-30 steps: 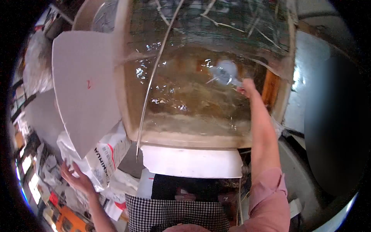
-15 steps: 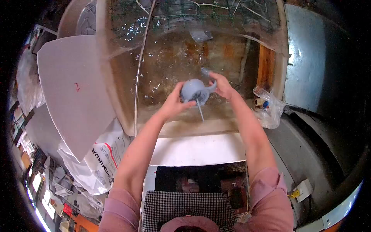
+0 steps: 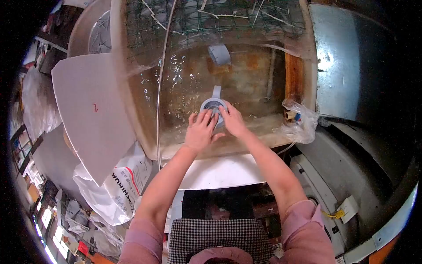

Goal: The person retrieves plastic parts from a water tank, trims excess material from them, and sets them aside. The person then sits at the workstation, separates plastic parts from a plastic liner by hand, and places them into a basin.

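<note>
A grey plastic cup (image 3: 206,104) with a side handle sits over the water tub, its open mouth facing up and its handle pointing away from me. My right hand (image 3: 234,120) grips the cup's right wall, fingers on the rim. From the left, my left hand (image 3: 201,134) lies across the near rim, its fingertips reaching into the mouth and its thumb sticking out to the side. What those fingertips touch inside is hidden. Farther off in the water floats or rests a second grey plastic piece (image 3: 222,55), partly ring-shaped.
The tub (image 3: 310,88) holds water, with a green wire mesh (image 3: 198,26) and pale strips at its far end. A clear hose (image 3: 160,88) runs along the left. A bagged valve (image 3: 290,115) is at the right rim; a white board (image 3: 94,88) leans at left.
The cup has turned from tilted to mouth-up and moved slightly left and nearer. The thin strip below it no longer shows. My left hand has shifted over its mouth.
</note>
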`<state>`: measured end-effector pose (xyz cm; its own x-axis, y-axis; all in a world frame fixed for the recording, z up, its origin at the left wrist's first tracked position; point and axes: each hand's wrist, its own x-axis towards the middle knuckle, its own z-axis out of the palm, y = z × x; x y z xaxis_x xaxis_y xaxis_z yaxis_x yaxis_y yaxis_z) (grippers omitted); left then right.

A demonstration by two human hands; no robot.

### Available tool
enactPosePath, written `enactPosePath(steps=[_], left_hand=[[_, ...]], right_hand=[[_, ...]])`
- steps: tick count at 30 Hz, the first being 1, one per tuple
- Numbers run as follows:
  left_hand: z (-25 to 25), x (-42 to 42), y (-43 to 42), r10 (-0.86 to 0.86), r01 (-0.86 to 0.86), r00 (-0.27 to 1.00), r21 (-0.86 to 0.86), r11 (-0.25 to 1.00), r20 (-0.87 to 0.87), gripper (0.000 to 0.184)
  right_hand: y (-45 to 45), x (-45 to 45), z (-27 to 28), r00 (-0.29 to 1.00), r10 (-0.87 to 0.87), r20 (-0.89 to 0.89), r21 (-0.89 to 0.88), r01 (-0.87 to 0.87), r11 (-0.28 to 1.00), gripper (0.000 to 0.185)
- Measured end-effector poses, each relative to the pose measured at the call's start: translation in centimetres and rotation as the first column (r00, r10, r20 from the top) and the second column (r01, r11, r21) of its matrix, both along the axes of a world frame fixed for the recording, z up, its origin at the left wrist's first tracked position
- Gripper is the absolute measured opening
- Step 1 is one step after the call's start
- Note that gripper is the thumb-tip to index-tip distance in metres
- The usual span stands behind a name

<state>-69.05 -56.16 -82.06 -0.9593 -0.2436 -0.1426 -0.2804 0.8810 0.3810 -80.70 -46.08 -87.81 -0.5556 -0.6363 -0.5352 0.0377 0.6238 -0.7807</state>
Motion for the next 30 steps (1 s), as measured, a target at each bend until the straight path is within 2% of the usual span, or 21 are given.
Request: enactPosePath(steps=[3, 5, 6, 8, 10, 11, 12, 14, 15, 17, 18, 20, 21, 22, 24, 25, 26, 27, 28, 29, 30], left_hand=[[-0.2, -0.4, 0.5, -0.011, 0.01, 0.999, 0.043, 0.999, 0.036, 0.058], [-0.7, -1.0, 1.1, 0.057, -0.052, 0.989, -0.035, 0.998, 0.139, 0.051], [-0.9, -1.0, 1.0, 0.057, -0.053, 0.989, -0.036, 0.998, 0.134, 0.051], [-1.3, -1.4, 0.9, 0.02, -0.055, 0.951, 0.105, 0.993, 0.308, 0.051], [-0.1, -1.9, 0.9, 0.029, -0.062, 0.949, 0.096, 0.993, 0.315, 0.051], [0.3, -2.0, 0.9, 0.039, -0.07, 0.943, 0.082, 0.994, 0.33, 0.051], [0.3, -1.8, 0.9, 0.033, -0.063, 0.944, 0.083, 0.994, 0.328, 0.051], [0.0, -1.6, 1.2, 0.265, -0.264, 0.964, 0.258, 0.929, 0.03, 0.039], [0.0, -1.3, 1.3, 0.262, -0.26, 0.965, 0.259, 0.93, 0.028, 0.039], [0.1, -0.6, 1.6, 0.517, -0.446, 0.856, 0.485, 0.752, -0.014, 0.032], [0.3, -0.3, 1.7, 0.514, -0.443, 0.858, 0.485, 0.754, -0.015, 0.032], [0.5, 0.4, 1.9, 0.775, -0.724, 0.556, 0.633, 0.273, 0.301, 0.028], [1.3, -0.2, 1.7, 0.796, -0.679, 0.442, 0.734, -0.003, 0.413, 0.028], [1.3, -0.2, 2.0, 0.796, -0.686, 0.438, 0.728, -0.004, 0.417, 0.028], [1.3, -0.6, 2.4, 0.82, -0.729, 0.499, 0.648, 0.222, 0.281, 0.026], [1.9, -0.9, 2.5, 0.671, -0.557, 0.733, 0.464, 0.688, -0.115, 0.023], [2.1, -1.5, 2.4, 0.67, -0.559, 0.734, 0.462, 0.689, -0.11, 0.023], [2.4, -2.1, 2.3, 0.429, -0.392, 0.895, 0.249, 0.886, -0.12, 0.026], [2.6, -2.4, 2.3, 0.16, -0.158, 0.985, 0.032, 0.987, -0.065, 0.03], [2.0, -2.4, 2.7, 0.088, -0.087, 0.996, 0.046, 0.995, -0.019, 0.036], [1.7, -2.5, 3.2, 0.087, -0.086, 0.996, 0.045, 0.995, -0.02, 0.036]], right_hand=[[-0.3, 0.3, 0.8, 0.998, 0.06, -0.015, 0.059, -0.059, 0.996, 0.041], [-0.4, 0.3, 1.3, 0.993, 0.108, -0.05, 0.087, -0.104, 0.991, 0.042], [-0.4, 0.4, 1.8, 0.989, 0.125, -0.073, 0.119, -0.116, 0.986, 0.043], [-0.6, 0.3, 2.5, 0.984, 0.138, -0.108, 0.152, -0.121, 0.981, 0.045], [-0.6, 0.3, 2.8, 0.984, 0.125, -0.131, 0.097, -0.113, 0.989, 0.044], [-0.5, 0.0, 2.9, 0.982, 0.157, -0.101, 0.127, -0.144, 0.981, 0.047], [-0.1, 0.3, 2.3, 0.983, 0.152, -0.104, 0.129, -0.138, 0.982, 0.047], [0.9, 0.9, 1.0, 0.982, -0.147, 0.12, -0.085, 0.157, 0.984, 0.056], [1.1, 0.9, 1.8, 0.982, -0.15, 0.117, -0.085, 0.16, 0.983, 0.056], [1.9, 1.0, 4.2, 0.849, -0.318, 0.421, -0.058, 0.375, 0.925, 0.064], [2.4, 1.2, 4.7, 0.849, -0.321, 0.42, -0.058, 0.378, 0.924, 0.064], [3.3, 1.6, 5.6, 0.909, -0.269, 0.319, 0.019, 0.278, 0.96, 0.067], [3.3, 1.4, 6.6, 0.958, -0.186, 0.217, 0.011, 0.188, 0.982, 0.065], [3.3, 1.3, 7.2, 0.956, -0.186, 0.225, 0.013, 0.188, 0.982, 0.065], [3.4, 0.9, 7.9, 0.966, -0.107, 0.234, -0.008, 0.111, 0.994, 0.062], [3.0, 1.0, 8.6, 0.964, -0.109, 0.241, -0.006, 0.114, 0.993, 0.062], [2.9, 0.7, 8.9, 0.977, -0.143, 0.156, -0.037, 0.151, 0.988, 0.063], [2.8, 0.4, 9.0, 0.982, -0.178, 0.07, -0.072, 0.183, 0.981, 0.063], [2.8, 0.0, 9.0, 0.982, -0.177, 0.073, -0.073, 0.182, 0.981, 0.063], [2.9, -0.7, 8.9, 0.99, -0.102, -0.095, -0.02, 0.101, 0.995, 0.063], [3.0, -1.4, 8.8, 0.966, -0.018, -0.256, 0.046, 0.031, 0.998, 0.064]])
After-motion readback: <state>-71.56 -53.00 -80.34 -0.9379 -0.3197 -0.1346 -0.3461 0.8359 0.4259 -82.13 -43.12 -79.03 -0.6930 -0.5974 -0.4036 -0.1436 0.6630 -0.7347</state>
